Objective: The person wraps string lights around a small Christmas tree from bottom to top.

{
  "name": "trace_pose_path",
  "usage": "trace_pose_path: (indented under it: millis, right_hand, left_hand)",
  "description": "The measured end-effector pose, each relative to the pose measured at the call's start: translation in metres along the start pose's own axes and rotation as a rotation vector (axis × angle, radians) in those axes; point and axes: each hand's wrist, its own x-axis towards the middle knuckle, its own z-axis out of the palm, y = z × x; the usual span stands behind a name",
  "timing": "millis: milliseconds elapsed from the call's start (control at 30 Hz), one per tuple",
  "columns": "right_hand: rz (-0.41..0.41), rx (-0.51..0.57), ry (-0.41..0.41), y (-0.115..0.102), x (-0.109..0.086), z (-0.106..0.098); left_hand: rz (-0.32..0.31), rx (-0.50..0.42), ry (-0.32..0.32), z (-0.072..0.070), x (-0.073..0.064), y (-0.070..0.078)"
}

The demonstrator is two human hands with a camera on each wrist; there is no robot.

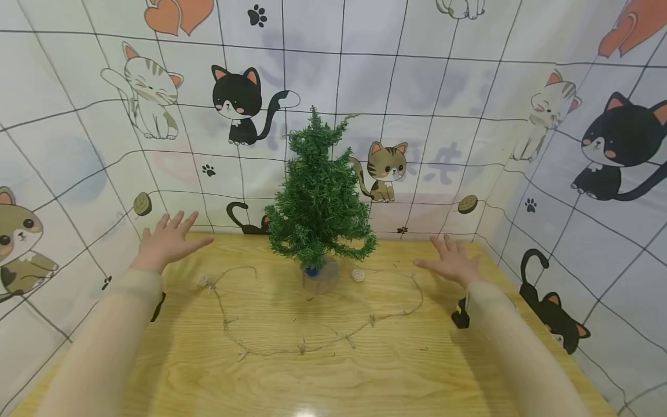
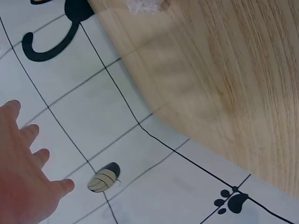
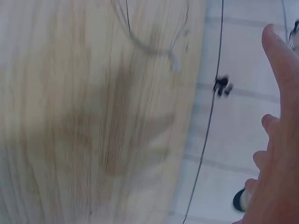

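A small green artificial Christmas tree (image 1: 320, 197) stands upright on a round wooden base (image 1: 320, 277) at the back middle of the table. In front of it a thin string of lights or twine (image 1: 276, 352) lies in a wide loop, with small clip-like bits along it. At its left end sits a pale ball (image 1: 203, 281); another pale woven ball (image 1: 358, 274) lies right of the base. My left hand (image 1: 167, 243) is held over the back left, fingers spread, holding nothing. My right hand (image 1: 452, 260) hovers over the back right, likewise spread and holding nothing.
The wooden table (image 1: 292, 382) meets a white cat-patterned cloth (image 1: 333, 75) at the back and both sides. A small black object (image 1: 461, 315) lies beneath my right wrist. Something blue (image 1: 311, 271) shows at the tree's foot.
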Motion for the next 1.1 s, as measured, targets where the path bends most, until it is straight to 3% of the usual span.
trace_pose_path:
  millis: [133, 300, 500, 733, 900, 1100]
  right_hand:
    - [-0.099, 0.01, 0.01, -0.015, -0.012, 0.004]
    - [-0.235, 0.041, 0.001, -0.042, -0.036, 0.009]
    - [-0.362, 0.099, -0.085, -0.066, -0.058, 0.03]
    - [-0.49, 0.086, -0.203, -0.101, -0.075, 0.05]
    - [-0.557, 0.068, -0.238, -0.122, -0.085, 0.052]
    - [-0.582, -0.001, -0.248, -0.13, -0.09, 0.059]
  left_hand:
    - [0.052, 0.022, 0.003, 0.0, -0.005, 0.009]
    - [0.159, 0.092, 0.01, 0.005, -0.022, 0.03]
    - [0.291, 0.088, -0.007, 0.026, -0.052, 0.065]
    - [0.454, 0.094, -0.035, 0.054, -0.082, 0.108]
    - [0.553, 0.064, -0.136, 0.066, -0.096, 0.13]
    - [0.608, -0.024, -0.308, 0.074, -0.109, 0.145]
